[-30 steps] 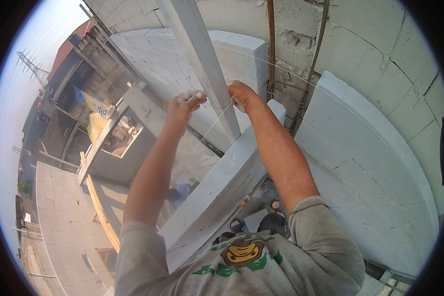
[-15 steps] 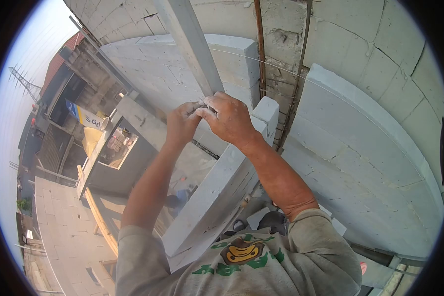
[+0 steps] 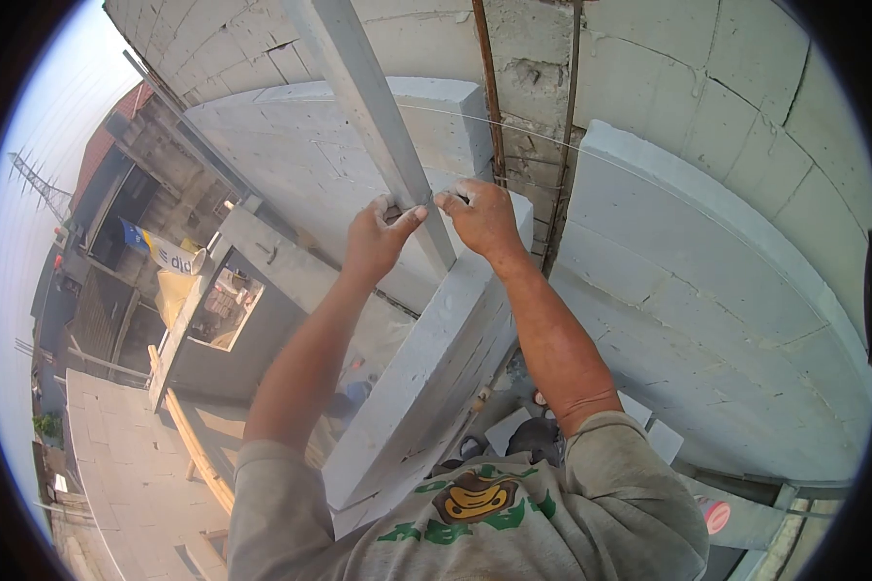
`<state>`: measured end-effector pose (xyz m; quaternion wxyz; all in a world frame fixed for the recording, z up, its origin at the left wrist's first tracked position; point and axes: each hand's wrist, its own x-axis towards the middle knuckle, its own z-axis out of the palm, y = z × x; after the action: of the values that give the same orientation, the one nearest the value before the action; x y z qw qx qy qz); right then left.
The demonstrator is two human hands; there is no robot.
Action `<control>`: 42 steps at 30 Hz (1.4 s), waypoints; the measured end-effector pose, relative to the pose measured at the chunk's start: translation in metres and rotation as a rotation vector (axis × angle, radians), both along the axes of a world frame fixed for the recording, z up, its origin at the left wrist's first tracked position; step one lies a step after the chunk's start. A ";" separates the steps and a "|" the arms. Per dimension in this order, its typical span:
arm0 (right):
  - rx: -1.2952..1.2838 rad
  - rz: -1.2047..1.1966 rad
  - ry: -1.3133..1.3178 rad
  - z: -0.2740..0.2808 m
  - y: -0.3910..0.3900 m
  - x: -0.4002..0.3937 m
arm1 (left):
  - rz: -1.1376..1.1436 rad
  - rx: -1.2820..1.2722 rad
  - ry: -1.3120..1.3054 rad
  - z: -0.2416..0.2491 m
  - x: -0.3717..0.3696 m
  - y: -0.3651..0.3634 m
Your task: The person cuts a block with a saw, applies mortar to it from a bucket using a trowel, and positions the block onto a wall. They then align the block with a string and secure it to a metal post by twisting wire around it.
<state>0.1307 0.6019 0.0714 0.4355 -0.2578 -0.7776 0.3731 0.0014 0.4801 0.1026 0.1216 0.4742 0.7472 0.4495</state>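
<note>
A pale grey metal bar (image 3: 368, 107) slants down to the top of a low wall of white lightweight blocks (image 3: 421, 353). My left hand (image 3: 376, 242) is at the bar's left side, its fingers curled and thumb reaching across the bar's face. On the right edge of the bar, my right hand (image 3: 482, 225) has thumb and forefinger pinched together. The two thumbs are close but apart. Whatever thin thing the fingers hold is too small to make out. A thin white string (image 3: 528, 129) stretches above my hands, from behind the bar toward the right wall.
A white block wall (image 3: 698, 261) rises on the right, another (image 3: 262, 126) behind the bar. Two rusty rods (image 3: 488, 87) stand in the gap between them. Left and below are a wall opening (image 3: 228, 300), wooden poles (image 3: 199, 445) and a lower block wall (image 3: 116, 455).
My hands have drawn apart from their close pinch, the left staying left of the bar and the right moving right. The bar's lower end now shows between them. The view has shifted slightly.
</note>
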 end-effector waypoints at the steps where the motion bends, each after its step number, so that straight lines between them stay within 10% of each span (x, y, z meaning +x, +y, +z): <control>1: -0.073 0.015 -0.054 0.001 0.004 -0.003 | 0.034 -0.126 0.046 0.005 -0.001 0.002; 12: -0.294 0.154 0.101 -0.019 0.033 -0.017 | 0.111 -0.171 0.260 0.015 0.007 0.008; 26: -0.938 0.984 0.261 -0.052 0.078 -0.054 | 0.184 -0.131 0.296 0.008 0.008 0.014; 42: -1.029 1.233 0.228 -0.062 0.086 -0.073 | 0.320 -0.274 0.323 0.016 0.024 0.021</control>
<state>0.0581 0.6874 0.0098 0.0549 0.0888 -0.4617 0.8809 0.0251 0.5007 0.1186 -0.0087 0.3946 0.8764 0.2759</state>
